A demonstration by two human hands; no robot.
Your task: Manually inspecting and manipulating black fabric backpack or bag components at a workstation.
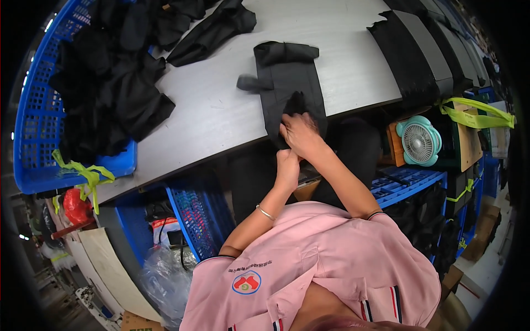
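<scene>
A long black fabric piece [287, 77] lies over the table's front edge, its far end folded over into a roll. A blurred black strap [254, 83] sticks out from its left side. My right hand [302, 134] is closed on the near part of the piece, next to a dark fuzzy patch [296, 103]. Just below it, my left hand [287, 166] is closed at the piece's near end, close under the right wrist. The left fingertips are partly hidden.
On the left, a blue crate [33, 138] overflows with black fabric pieces [110, 83]. Stacked black and grey panels [414, 52] lie at the table's [348, 71] right end. Below them are a teal fan [419, 140] and a blue basket [408, 187]. Another blue crate [199, 215] stands under the table.
</scene>
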